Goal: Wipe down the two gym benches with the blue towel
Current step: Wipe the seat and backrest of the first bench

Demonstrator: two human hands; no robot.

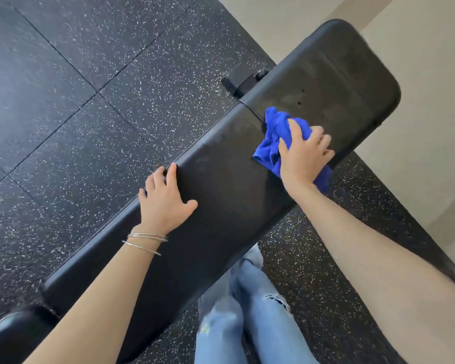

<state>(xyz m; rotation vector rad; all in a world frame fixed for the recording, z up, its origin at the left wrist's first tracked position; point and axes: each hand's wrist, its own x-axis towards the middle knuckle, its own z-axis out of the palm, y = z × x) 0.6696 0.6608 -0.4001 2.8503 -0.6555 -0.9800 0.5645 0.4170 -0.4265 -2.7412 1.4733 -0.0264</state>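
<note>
Right hand [304, 158] atop bunched blue towel [272, 137] on bench [221, 185].

The right hand [304, 156] covers the middle of the blue towel [272, 139], so the folds under the palm are not visible. The towel hides a part of the seam between the two pads of the desk [221, 195]. The near end of the desk is cut by the bottom edge, and the left forearm crosses over it there. The frame under the pads is almost fully hidden. The picture's edge cuts both forearms and the jeans [250, 311].
</note>
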